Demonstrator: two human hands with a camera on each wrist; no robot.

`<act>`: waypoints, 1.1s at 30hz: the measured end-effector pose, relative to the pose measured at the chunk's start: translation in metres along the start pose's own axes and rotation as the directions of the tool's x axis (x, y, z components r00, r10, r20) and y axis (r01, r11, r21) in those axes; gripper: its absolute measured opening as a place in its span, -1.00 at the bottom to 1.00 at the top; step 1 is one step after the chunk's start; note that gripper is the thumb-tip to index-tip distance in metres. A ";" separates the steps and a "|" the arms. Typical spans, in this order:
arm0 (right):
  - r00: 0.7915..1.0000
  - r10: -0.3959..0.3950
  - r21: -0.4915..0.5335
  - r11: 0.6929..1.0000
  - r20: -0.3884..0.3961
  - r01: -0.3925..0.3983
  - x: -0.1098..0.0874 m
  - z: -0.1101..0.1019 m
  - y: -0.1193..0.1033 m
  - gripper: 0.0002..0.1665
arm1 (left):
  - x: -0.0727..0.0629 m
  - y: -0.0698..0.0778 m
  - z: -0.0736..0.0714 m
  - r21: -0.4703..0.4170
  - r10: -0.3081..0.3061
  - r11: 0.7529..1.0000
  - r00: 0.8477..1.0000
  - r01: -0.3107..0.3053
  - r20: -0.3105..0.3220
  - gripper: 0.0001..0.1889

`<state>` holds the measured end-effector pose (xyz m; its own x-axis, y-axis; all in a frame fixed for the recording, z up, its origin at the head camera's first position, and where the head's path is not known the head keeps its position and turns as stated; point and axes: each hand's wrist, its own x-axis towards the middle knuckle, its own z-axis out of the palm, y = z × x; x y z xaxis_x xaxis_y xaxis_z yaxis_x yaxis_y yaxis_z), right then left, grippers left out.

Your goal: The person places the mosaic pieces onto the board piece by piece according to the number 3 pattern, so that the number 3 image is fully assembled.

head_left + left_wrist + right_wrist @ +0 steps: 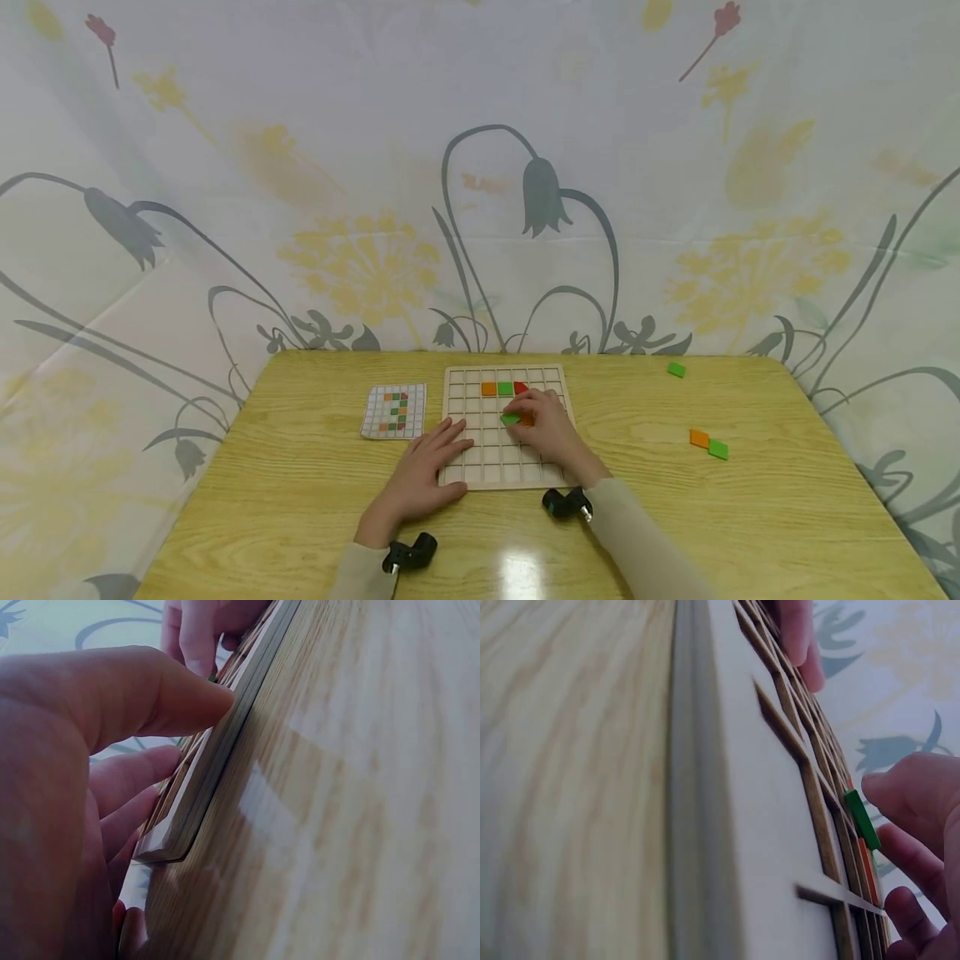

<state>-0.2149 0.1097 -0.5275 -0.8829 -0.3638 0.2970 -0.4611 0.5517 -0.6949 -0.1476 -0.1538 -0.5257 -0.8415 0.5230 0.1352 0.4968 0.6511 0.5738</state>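
A wooden grid board [503,367] lies on the table. My left hand [420,479] rests on its left side, fingers spread and fairly straight; the thumb [187,705] lies along the near edge. Over the middle of the board, my right hand [553,432] pinches a green tile [511,418] between thumb and fingers. The green tile [862,818] tilts at the grid, close by an orange tile [868,871] partly hidden under the fingers. Farther up, an orange tile [489,389], a green tile [506,389] and a partly covered red tile [521,388] sit in one row.
Left of the board lies a paper card [372,417] printed with a grid of coloured shapes. To the right are a loose orange tile [699,438] touching a green tile [717,450], and another green tile [677,370] near the back edge. A patterned cloth [495,275] hangs behind the table.
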 end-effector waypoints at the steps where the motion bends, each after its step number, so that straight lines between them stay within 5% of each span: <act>1: 1.000 0.005 0.011 1.000 0.005 -0.005 0.000 -0.001 0.001 -0.81 | 0.000 0.000 0.000 -0.001 0.000 1.000 1.000 0.000 0.000 -0.36; 33: 0.995 0.091 0.036 0.995 0.047 -0.093 0.001 -0.004 -0.006 -0.86 | -0.001 0.000 0.000 0.001 -0.004 1.000 1.000 0.004 0.000 -0.36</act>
<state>-0.2138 0.1090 -0.5203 -0.9160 -0.3469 0.2014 -0.3737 0.5558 -0.7426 -0.1470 -0.1541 -0.5253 -0.8436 0.5202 0.1332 0.4936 0.6535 0.5738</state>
